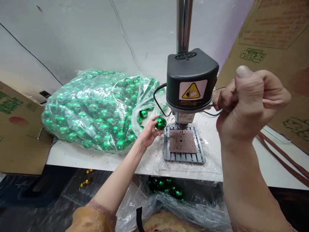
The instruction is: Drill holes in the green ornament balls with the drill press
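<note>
My left hand (150, 132) holds a shiny green faceted ball (160, 123) in its fingertips, just left of the drill press base (184, 158). A small gold-coloured cap shows at the ball's lower side. My right hand (251, 100) is a closed fist beside the black drill press head (191, 77), wrapped round its lever, which is almost wholly hidden by the fingers. Below the head, the thin drill bit (182, 132) points down at a brown square board (183, 146) with a dark hole in it. The ball is apart from the bit.
A large clear plastic bag (89, 112) full of green balls lies on the left, its mouth facing the drill press. Cardboard boxes (21, 129) flank the white table (96, 158). More green balls (166, 187) sit in plastic below the table edge. Dark shavings surround the base.
</note>
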### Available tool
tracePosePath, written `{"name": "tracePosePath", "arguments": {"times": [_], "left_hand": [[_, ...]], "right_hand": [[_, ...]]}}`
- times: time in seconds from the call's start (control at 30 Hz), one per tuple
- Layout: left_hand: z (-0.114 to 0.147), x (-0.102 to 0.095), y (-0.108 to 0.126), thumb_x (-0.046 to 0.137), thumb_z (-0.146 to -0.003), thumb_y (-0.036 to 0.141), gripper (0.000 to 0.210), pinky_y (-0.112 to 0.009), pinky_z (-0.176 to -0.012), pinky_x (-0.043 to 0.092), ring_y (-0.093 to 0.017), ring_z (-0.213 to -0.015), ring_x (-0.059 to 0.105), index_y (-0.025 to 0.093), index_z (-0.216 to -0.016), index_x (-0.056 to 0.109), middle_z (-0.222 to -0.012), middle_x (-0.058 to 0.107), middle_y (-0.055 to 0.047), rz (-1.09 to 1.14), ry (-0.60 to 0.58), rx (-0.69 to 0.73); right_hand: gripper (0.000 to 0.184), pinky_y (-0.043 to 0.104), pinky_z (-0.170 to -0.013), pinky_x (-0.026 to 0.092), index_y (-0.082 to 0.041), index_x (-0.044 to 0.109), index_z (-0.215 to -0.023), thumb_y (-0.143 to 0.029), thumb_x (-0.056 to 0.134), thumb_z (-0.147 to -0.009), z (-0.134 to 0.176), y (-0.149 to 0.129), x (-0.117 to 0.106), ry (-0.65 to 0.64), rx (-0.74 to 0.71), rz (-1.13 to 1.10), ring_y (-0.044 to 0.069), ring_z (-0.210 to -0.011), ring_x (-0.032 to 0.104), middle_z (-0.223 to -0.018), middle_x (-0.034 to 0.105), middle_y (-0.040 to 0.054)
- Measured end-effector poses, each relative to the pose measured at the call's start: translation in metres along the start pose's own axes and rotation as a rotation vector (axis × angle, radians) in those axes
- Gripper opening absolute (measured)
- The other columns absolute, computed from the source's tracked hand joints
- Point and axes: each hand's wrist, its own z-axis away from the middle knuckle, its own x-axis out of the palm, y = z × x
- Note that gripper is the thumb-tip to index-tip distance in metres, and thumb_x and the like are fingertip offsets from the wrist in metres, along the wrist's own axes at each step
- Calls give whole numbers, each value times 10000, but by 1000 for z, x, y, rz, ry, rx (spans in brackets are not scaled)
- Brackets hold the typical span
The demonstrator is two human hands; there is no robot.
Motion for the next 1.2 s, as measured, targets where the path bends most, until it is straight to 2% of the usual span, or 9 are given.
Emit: {"name": "tracePosePath", "arguments": {"times": [0.13, 0.27, 0.33, 0.5, 0.63, 0.73, 0.87, 1.1, 1.2], "left_hand": [[22, 16, -26, 866, -711, 468, 684, -190, -431, 400, -88, -513, 597, 207, -1277, 583, -870, 701, -23, 123, -41, -106], [26, 26, -46, 894, -698, 536, 699, -175, -375, 286, -33, -418, 460, 199, -1233, 599, -746, 633, 45, 15, -11, -16], [27, 30, -52, 909, -685, 537, 695, -171, -382, 284, -16, -429, 441, 204, -1213, 604, -796, 648, 44, -32, -27, 21], [24, 38, -59, 918, -676, 520, 690, -161, -445, 370, -56, -601, 575, 208, -1205, 603, -1011, 704, -17, -114, -62, 58], [20, 41, -60, 916, -676, 502, 668, -179, -521, 441, -96, -700, 627, 202, -1197, 627, -1042, 724, -41, -177, -80, 94], [18, 43, -61, 925, -672, 468, 635, -205, -621, 503, -108, -748, 654, 203, -1174, 641, -1069, 736, -51, -175, -92, 102], [18, 46, -61, 921, -676, 439, 594, -228, -659, 515, -114, -747, 653, 201, -1154, 660, -1046, 745, -49, -201, -96, 121], [22, 49, -70, 920, -676, 418, 593, -243, -539, 418, -109, -587, 533, 202, -1182, 702, -815, 691, 0, -385, -38, 204], [25, 49, -75, 919, -688, 378, 574, -281, -663, 497, -173, -760, 623, 231, -1205, 717, -910, 701, -23, -554, -22, 321]], "right_hand": [[411, 334, -432, 249, -244, 393, -541, -239, 654, -857, -1, 1, -1, 4, -4, -18, 82, -365, 316, -417, 382, -81], [423, 307, -433, 262, -236, 378, -546, -255, 656, -865, 0, 1, -1, -2, 2, 6, 64, -375, 323, -424, 374, -88], [421, 293, -444, 278, -230, 376, -556, -256, 650, -873, 1, 1, -1, -4, 1, 13, 58, -389, 331, -430, 373, -90], [412, 258, -446, 291, -227, 360, -596, -258, 621, -913, 2, 3, -1, -33, -23, 2, 45, -411, 317, -452, 356, -90], [450, 251, -462, 310, -224, 326, -618, -351, 622, -932, 3, 2, -1, -39, -15, 78, 44, -429, 323, -480, 346, -77], [439, 248, -459, 297, -218, 317, -616, -307, 597, -943, 4, 2, -1, -44, -25, 89, 42, -426, 318, -481, 344, -71], [431, 229, -477, 301, -215, 312, -630, -300, 584, -954, 4, 2, -2, -48, -50, 98, 28, -435, 326, -490, 341, -75], [415, 263, -471, 291, -232, 336, -615, -264, 591, -942, 3, 4, -2, -42, -46, 52, 50, -427, 316, -475, 348, -75], [419, 272, -476, 288, -232, 335, -621, -283, 601, -941, 3, 4, -2, -51, -53, 43, 52, -428, 319, -484, 359, -76]]}}
